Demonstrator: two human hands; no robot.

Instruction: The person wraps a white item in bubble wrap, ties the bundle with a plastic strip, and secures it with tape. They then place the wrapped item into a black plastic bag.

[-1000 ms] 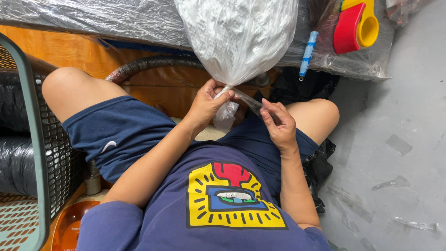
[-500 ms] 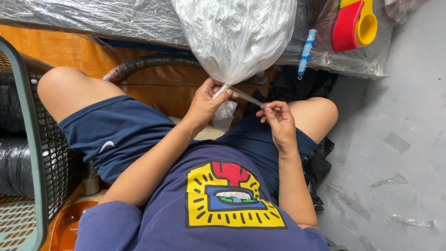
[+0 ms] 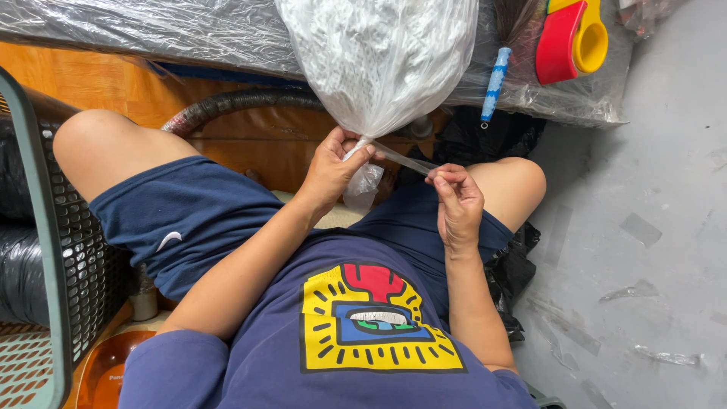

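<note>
1. A large clear plastic bag stuffed with white shredded material [image 3: 379, 53] hangs in front of the seated person's knees, its neck gathered into a twist at the bottom
2. The left hand [image 3: 333, 167] grips that twisted neck, fingers clamped together around it just below the bulging part
3. The right hand [image 3: 454, 201] pinches a strip of clear tape [image 3: 405, 157] between thumb and forefinger, fingers shut on it; the strip runs taut from the bag's neck to this hand
4. The loose tail of the bag [image 3: 363, 185] dangles beside the left palm
5. Behind the bag lie plastic-wrapped bundles [image 3: 151, 30], a black corrugated hose [image 3: 235, 102], a red and yellow plastic object [image 3: 572, 38] and a blue-and-white patterned stick [image 3: 494, 82]
6. A dark mesh basket [image 3: 68, 250] stands at the left; the grey concrete floor [image 3: 651, 189] at the right carries scraps of tape
</note>
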